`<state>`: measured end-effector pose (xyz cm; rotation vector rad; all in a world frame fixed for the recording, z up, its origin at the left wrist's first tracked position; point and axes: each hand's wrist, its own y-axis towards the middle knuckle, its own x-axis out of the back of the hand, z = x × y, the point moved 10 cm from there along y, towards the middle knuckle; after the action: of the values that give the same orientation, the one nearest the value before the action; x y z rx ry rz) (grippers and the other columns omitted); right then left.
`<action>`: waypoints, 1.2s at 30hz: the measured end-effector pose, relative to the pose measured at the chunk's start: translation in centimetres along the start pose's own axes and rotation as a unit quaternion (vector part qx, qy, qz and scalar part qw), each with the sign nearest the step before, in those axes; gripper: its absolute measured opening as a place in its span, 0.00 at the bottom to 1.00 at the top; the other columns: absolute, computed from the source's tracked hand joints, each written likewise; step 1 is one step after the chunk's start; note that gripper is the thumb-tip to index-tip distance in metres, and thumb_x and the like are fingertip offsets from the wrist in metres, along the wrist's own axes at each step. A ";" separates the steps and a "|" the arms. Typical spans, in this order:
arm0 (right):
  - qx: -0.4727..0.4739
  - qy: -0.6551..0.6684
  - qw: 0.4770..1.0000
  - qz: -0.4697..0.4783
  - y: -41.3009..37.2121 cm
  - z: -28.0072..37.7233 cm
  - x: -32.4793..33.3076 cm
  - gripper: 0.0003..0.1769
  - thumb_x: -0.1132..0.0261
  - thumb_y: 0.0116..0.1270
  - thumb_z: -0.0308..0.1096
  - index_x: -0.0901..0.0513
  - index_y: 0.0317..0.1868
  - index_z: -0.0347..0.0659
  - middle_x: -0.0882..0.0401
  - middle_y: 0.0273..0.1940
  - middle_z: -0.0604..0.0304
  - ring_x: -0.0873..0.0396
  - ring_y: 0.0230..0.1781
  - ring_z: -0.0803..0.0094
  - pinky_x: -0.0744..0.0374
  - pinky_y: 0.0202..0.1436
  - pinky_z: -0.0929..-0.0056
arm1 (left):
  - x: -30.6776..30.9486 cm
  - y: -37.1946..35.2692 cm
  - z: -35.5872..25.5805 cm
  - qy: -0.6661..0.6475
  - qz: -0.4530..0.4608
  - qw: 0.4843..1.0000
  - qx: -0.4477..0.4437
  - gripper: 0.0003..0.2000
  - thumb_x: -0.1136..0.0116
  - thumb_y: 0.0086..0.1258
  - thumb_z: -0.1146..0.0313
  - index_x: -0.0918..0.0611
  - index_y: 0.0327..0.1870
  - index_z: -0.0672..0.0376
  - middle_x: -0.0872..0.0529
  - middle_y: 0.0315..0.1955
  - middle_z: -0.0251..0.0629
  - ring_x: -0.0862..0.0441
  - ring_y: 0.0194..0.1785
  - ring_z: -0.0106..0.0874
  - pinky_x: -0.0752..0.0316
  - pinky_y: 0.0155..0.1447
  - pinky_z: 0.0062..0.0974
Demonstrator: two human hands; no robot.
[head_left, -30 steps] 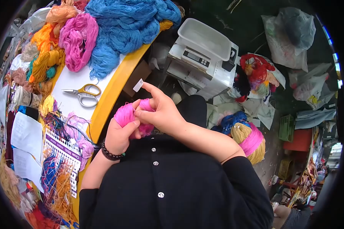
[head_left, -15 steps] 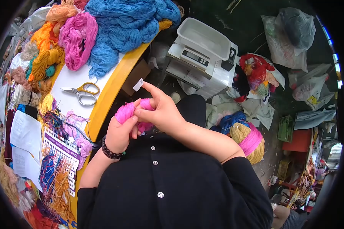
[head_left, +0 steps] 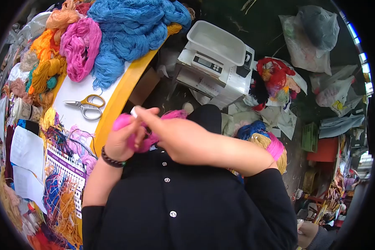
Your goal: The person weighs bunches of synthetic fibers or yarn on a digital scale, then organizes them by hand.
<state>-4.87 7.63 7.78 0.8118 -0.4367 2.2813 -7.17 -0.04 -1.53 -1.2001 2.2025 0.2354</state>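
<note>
Both hands meet in front of the black shirt (head_left: 187, 208), just left of the view's centre. The left hand (head_left: 120, 141), with a dark bead bracelet (head_left: 111, 158) at the wrist, is curled around a bright pink yarn skein (head_left: 148, 143), whose strands show between the fingers and stick out at 2 o'clock from the fist. The right hand (head_left: 173, 132) crosses over it, lying on the skein, fingers narrowed on a small white paper tag (head_left: 133, 111) at their tips; motion blur hides the exact pinch. At 10 o'clock from the hands, yellow-handled scissors (head_left: 86, 104) lie on the bare white top of the yellow-edged bench (head_left: 73, 88). Farther up at 11 o'clock are heaped a blue yarn pile (head_left: 133, 25), a pink hank (head_left: 79, 46) and orange hanks (head_left: 43, 43). At 8 o'clock a yarn sample card (head_left: 64, 163) lies on the bench. At 1 o'clock stands a weighing scale (head_left: 214, 56) with a white tray.
</note>
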 end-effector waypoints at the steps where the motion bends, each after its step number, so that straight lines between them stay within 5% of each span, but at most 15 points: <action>1: 0.041 -0.027 0.999 -0.018 0.0 0.4 -0.9 0.47 0.45 0.53 0.15 0.54 0.73 0.38 0.21 0.38 0.45 0.21 0.40 0.49 0.24 0.43 0.59 | -1.2 0.6 0.8 0.011 0.013 1.000 0.026 0.24 0.49 0.72 0.58 0.29 0.63 0.67 0.32 0.13 0.24 0.37 0.17 0.16 0.43 0.23 0.14; 3: 0.106 -0.004 0.989 -0.099 -0.4 1.7 0.5 0.46 0.45 0.53 0.15 0.53 0.73 0.38 0.20 0.34 0.47 0.21 0.38 0.51 0.24 0.41 0.58 | -2.4 0.8 1.9 0.119 0.023 0.990 0.075 0.18 0.53 0.75 0.53 0.21 0.44 0.61 0.31 0.14 0.24 0.36 0.17 0.15 0.44 0.23 0.13; 4: 0.033 -0.025 0.994 -0.098 -0.5 0.9 1.1 0.45 0.45 0.54 0.16 0.53 0.73 0.38 0.20 0.34 0.47 0.21 0.37 0.51 0.24 0.40 0.58 | -2.6 0.5 2.3 0.101 0.020 0.991 0.087 0.18 0.56 0.76 0.53 0.22 0.35 0.58 0.30 0.14 0.25 0.37 0.17 0.16 0.44 0.23 0.14; 9: -0.104 0.162 0.977 -0.094 -2.0 -2.6 2.2 0.39 0.37 0.61 0.28 0.45 0.70 0.37 0.21 0.38 0.45 0.21 0.38 0.50 0.25 0.39 0.59 | -2.9 0.1 0.0 0.143 -0.016 0.989 0.045 0.08 0.42 0.70 0.65 0.20 0.36 0.62 0.24 0.21 0.26 0.30 0.24 0.16 0.36 0.29 0.14; 11: -0.017 0.116 0.971 -0.210 -2.4 -3.4 3.7 0.34 0.35 0.60 0.29 0.37 0.66 0.39 0.21 0.42 0.51 0.23 0.44 0.56 0.26 0.46 0.64 | -3.2 0.2 -1.3 0.205 -0.031 0.978 -0.022 0.09 0.43 0.71 0.66 0.19 0.36 0.63 0.23 0.22 0.26 0.29 0.25 0.15 0.36 0.31 0.14; 12: 0.065 -0.014 0.950 -0.304 -3.4 -2.2 5.4 0.28 0.35 0.60 0.26 0.30 0.62 0.40 0.25 0.47 0.58 0.25 0.46 0.74 0.27 0.49 0.76 | -3.6 0.1 -2.7 0.264 -0.048 0.959 -0.091 0.09 0.43 0.71 0.66 0.19 0.36 0.63 0.21 0.23 0.26 0.29 0.26 0.15 0.35 0.32 0.13; 15: 0.016 0.461 0.856 -0.235 -3.4 -5.7 3.3 0.10 0.38 0.65 0.23 0.23 0.47 0.36 0.29 0.52 0.64 0.26 0.50 0.76 0.28 0.55 0.74 | -2.6 0.0 -2.8 0.252 -0.088 0.961 -0.074 0.11 0.45 0.72 0.65 0.19 0.36 0.65 0.24 0.22 0.24 0.30 0.26 0.14 0.36 0.31 0.15; 16: 0.028 0.504 0.836 -0.214 -3.2 -5.1 2.7 0.09 0.38 0.64 0.22 0.22 0.45 0.36 0.29 0.52 0.63 0.27 0.51 0.75 0.28 0.56 0.73 | -2.3 0.1 -2.4 0.242 -0.086 0.965 -0.052 0.11 0.46 0.73 0.64 0.19 0.37 0.65 0.24 0.22 0.24 0.31 0.26 0.14 0.36 0.31 0.15; 19: 0.054 0.241 0.931 -0.269 -3.2 -3.8 3.4 0.12 0.32 0.59 0.28 0.21 0.43 0.38 0.26 0.53 0.59 0.28 0.54 0.69 0.31 0.58 0.69 | -3.1 -0.1 -2.2 0.182 -0.080 0.979 -0.045 0.09 0.49 0.73 0.69 0.20 0.38 0.65 0.26 0.21 0.25 0.32 0.26 0.14 0.37 0.31 0.15; 23: 0.056 0.117 0.942 -0.309 -2.6 -4.1 3.5 0.15 0.32 0.60 0.31 0.22 0.47 0.38 0.23 0.50 0.57 0.26 0.53 0.70 0.30 0.57 0.70 | -3.7 -0.2 -2.2 0.194 -0.070 0.977 -0.053 0.08 0.50 0.71 0.72 0.20 0.41 0.66 0.24 0.23 0.27 0.30 0.27 0.16 0.34 0.33 0.16; 26: 0.019 0.283 0.920 -0.270 -1.8 -5.4 1.6 0.18 0.35 0.65 0.31 0.25 0.54 0.37 0.22 0.46 0.58 0.24 0.48 0.74 0.27 0.53 0.74 | -3.3 -0.5 -2.8 0.278 -0.080 0.954 -0.074 0.08 0.48 0.71 0.71 0.19 0.41 0.66 0.21 0.25 0.29 0.26 0.29 0.18 0.30 0.35 0.18; 29: -0.058 0.408 0.907 -0.090 -1.2 -5.9 -1.3 0.18 0.41 0.71 0.33 0.28 0.58 0.36 0.22 0.37 0.63 0.25 0.36 0.81 0.26 0.38 0.79 | -4.4 -1.0 -4.1 0.380 -0.068 0.913 -0.134 0.07 0.47 0.70 0.71 0.19 0.40 0.65 0.18 0.28 0.31 0.23 0.31 0.19 0.28 0.37 0.20; 30: -0.061 0.287 0.949 -0.114 -1.2 -4.8 0.2 0.13 0.39 0.65 0.31 0.23 0.49 0.36 0.18 0.36 0.54 0.19 0.35 0.65 0.22 0.39 0.68 | -5.3 -1.4 -5.1 0.431 -0.063 0.882 -0.181 0.07 0.47 0.70 0.71 0.19 0.40 0.65 0.17 0.29 0.32 0.22 0.31 0.20 0.27 0.37 0.20; 32: 0.039 -0.068 0.981 -0.178 -1.8 -3.2 1.2 0.08 0.37 0.60 0.30 0.20 0.41 0.40 0.22 0.30 0.57 0.22 0.30 0.60 0.23 0.34 0.63 | -5.3 -1.4 -5.5 0.495 -0.046 0.855 -0.144 0.09 0.47 0.71 0.68 0.18 0.40 0.65 0.17 0.27 0.32 0.23 0.28 0.20 0.28 0.35 0.19; 36: 0.231 -0.259 0.871 -0.348 -4.8 1.9 2.3 0.25 0.34 0.38 0.27 0.18 0.44 0.43 0.31 0.23 0.66 0.32 0.18 0.70 0.32 0.20 0.74 | -2.9 -1.3 -2.1 0.191 -0.063 0.976 0.080 0.09 0.46 0.71 0.67 0.21 0.30 0.62 0.25 0.18 0.26 0.32 0.21 0.18 0.38 0.27 0.16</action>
<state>-2.13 11.28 11.12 1.5424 0.1894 1.4724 -5.85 0.35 2.05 -1.3770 2.3997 -0.2411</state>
